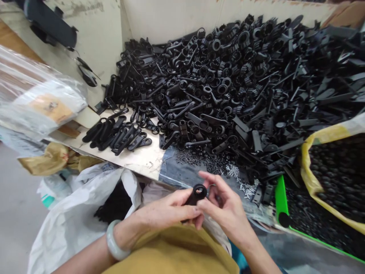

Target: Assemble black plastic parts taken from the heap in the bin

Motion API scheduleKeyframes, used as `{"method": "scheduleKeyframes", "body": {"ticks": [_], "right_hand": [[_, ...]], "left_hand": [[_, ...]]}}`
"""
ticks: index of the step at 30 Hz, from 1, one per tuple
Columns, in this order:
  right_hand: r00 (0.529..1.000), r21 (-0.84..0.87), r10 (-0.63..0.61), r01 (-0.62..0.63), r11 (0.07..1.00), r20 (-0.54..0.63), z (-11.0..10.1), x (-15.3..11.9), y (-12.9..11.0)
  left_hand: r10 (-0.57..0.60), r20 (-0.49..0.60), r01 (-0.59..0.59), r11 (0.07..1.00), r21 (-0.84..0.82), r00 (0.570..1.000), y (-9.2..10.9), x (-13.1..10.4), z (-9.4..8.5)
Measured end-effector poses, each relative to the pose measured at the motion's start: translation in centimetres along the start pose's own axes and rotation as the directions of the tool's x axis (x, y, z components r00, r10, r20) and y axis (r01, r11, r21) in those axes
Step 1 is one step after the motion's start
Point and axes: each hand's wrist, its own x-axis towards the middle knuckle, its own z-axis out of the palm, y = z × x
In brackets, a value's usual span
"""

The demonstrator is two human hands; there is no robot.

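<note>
A black plastic handle-like part with a ring at one end (pixel 199 191) is held low in front of my body, its ring facing up. My left hand (pixel 168 207) is closed around its shaft, the thumb lying along it, and hides most of its length. With thumb and curled fingers, my right hand (pixel 225 207) grips near the ring end. A small dark thing seems to lie within the right fingers, too blurred to name. Just beyond the hands, tiny black pieces (pixel 189 156) and silver screws (pixel 234 171) are scattered on the bench.
A big heap of black plastic parts (pixel 211 91) covers the bench. Several similar ring-ended handles (pixel 122 135) lie grouped at left. A yellow-rimmed sack (pixel 306 152) and a green divider (pixel 281 198) stand at right. A white sack (pixel 68 217) with black pieces is below left.
</note>
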Motion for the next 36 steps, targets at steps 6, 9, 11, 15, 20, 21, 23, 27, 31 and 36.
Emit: {"method": "scheduleKeyframes", "body": {"ticks": [6,9,11,15,20,21,23,27,31,36], "right_hand": [[0.999,-0.030,-0.027,0.028,0.999,0.038,0.3,0.7,0.3],[0.998,-0.013,0.041,-0.041,0.999,0.052,0.8,0.7,0.8],[0.998,-0.062,0.037,-0.034,0.997,0.045,1.4,0.7,0.9],[0.997,-0.165,-0.048,0.038,0.986,-0.060,2.9,0.7,1.2],[0.990,-0.033,-0.139,0.139,0.990,-0.003,3.2,1.8,1.6],[0.987,0.013,-0.156,0.156,0.988,0.029,3.1,2.3,1.6],[0.977,0.037,-0.183,0.180,0.983,0.106,3.1,3.8,1.3],[0.913,-0.205,-0.342,0.386,0.899,0.223,4.5,7.8,-0.4],[0.825,-0.582,-0.455,0.561,0.589,0.335,7.8,13.3,-3.4],[0.803,-0.741,-0.164,0.593,0.314,0.573,12.8,20.2,-6.9]], "left_hand": [[0.183,-0.263,-0.083,0.933,0.351,0.947,0.3,-1.3,0.2],[0.287,-0.261,-0.112,0.842,0.528,0.922,-0.2,-1.7,0.1],[0.353,-0.284,-0.133,0.803,0.581,0.891,-0.8,-1.4,0.3],[0.470,-0.398,-0.148,0.772,0.619,0.788,-2.0,-0.6,0.8],[0.611,-0.311,-0.200,0.623,0.757,0.728,-0.4,-1.6,-0.9],[0.665,-0.323,-0.186,0.575,0.797,0.673,0.3,-2.2,-2.0],[0.791,-0.437,-0.071,0.512,0.856,0.428,2.0,-3.6,-4.8],[0.857,-0.514,0.443,0.467,0.765,-0.016,3.9,-5.2,-11.6],[0.855,-0.519,0.636,0.387,0.667,0.025,2.9,-4.4,-15.4],[0.883,-0.440,0.630,0.248,0.736,0.166,1.1,-3.2,-15.1]]}}
